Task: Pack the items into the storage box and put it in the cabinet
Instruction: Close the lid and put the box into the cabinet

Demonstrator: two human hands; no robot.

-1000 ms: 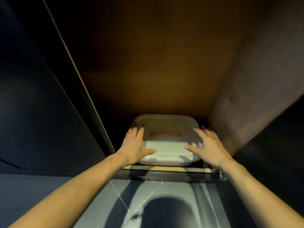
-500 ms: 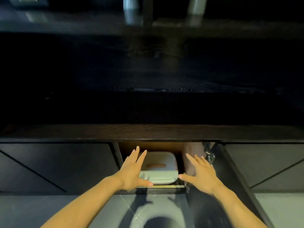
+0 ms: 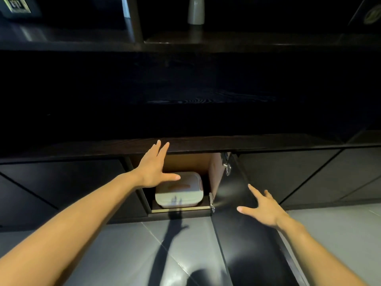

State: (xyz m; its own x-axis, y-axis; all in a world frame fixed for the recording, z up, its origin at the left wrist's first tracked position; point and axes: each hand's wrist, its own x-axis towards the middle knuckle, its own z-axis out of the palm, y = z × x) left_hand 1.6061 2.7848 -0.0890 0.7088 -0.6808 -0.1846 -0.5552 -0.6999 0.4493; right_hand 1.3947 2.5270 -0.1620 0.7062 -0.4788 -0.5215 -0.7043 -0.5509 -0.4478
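pretty dim room overall; a long dark wood counter [image 3: 185, 96] fills the middle of the frame, faint grain catching a bit of light; below it runs a row of dark cupboard fronts [image 3: 57, 182] with thin diagonal lines; the floor [image 3: 115, 252] along the bottom is glossy grey tile with pale seams; top centre there's a pale vase [image 3: 195, 11] on a dark shelf [image 3: 237, 38]; upper left corner has a framed picture [image 3: 15, 6].

No legible text; only blurred marks on a dark frame [image 3: 15, 6], top left.
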